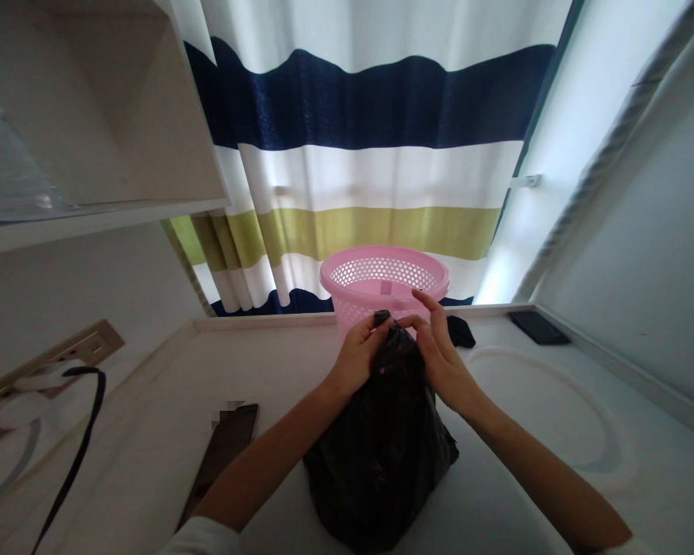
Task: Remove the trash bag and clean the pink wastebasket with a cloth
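Observation:
A black plastic bag point(382, 455) hangs in front of me, gathered at its top. My left hand point(358, 351) is closed on the gathered neck, with a bit of the bag poking up above the fingers. On the other side of the neck, my right hand point(439, 351) pinches the plastic with thumb and fingers, one finger stretched out upward. Directly behind both hands stands a pink plastic basket point(385, 266) with a perforated wall. Its lower part is hidden by the hands and the bag.
A dark phone point(225, 455) lies on the white tabletop point(277, 362) at left. To the right are a small black item point(460, 331) and a flat black object point(539, 327). A wall socket strip point(52, 370) with plugged cables is at far left, below a shelf point(109, 208). A striped curtain point(358, 177) hangs behind.

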`<state>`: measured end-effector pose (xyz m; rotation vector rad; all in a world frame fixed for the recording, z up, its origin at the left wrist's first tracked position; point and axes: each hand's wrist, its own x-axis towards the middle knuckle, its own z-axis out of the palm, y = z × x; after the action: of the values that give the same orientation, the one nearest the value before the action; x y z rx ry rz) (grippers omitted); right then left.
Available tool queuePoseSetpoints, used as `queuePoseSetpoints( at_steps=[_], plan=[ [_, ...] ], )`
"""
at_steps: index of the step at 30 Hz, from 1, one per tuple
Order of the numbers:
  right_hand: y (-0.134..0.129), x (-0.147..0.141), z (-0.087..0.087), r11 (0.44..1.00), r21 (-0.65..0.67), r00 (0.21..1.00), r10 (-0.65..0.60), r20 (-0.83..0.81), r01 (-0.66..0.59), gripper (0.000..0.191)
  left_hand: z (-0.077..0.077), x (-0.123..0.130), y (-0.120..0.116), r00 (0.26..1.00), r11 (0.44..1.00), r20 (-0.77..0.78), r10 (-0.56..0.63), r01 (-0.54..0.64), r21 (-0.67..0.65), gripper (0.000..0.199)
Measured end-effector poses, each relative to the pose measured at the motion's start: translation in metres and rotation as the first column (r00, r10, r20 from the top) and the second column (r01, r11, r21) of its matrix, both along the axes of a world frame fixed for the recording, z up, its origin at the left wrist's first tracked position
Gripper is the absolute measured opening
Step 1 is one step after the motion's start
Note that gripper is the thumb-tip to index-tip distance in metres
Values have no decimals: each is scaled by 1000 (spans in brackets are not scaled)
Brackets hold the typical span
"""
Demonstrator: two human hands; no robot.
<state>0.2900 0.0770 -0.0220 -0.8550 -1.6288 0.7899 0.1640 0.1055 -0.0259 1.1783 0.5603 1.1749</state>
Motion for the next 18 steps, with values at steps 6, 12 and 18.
queuePoseSetpoints(
  at_steps=[6, 12, 18],
  plan=[
    [-5, -4, -10, 927, 349, 964, -206, 166, 138, 39, 1, -1, 4, 990, 995, -118, 76, -67, 80, 33],
    [2, -8, -12, 857, 346, 910, -414, 22, 382, 14, 6, -15, -6, 913, 931, -407, 6, 143, 336, 35],
    [13, -8, -14, 987, -148, 988, -85, -132, 65, 22, 23, -41, -15, 497, 533, -698, 516, 451, 716, 8]
  ],
)
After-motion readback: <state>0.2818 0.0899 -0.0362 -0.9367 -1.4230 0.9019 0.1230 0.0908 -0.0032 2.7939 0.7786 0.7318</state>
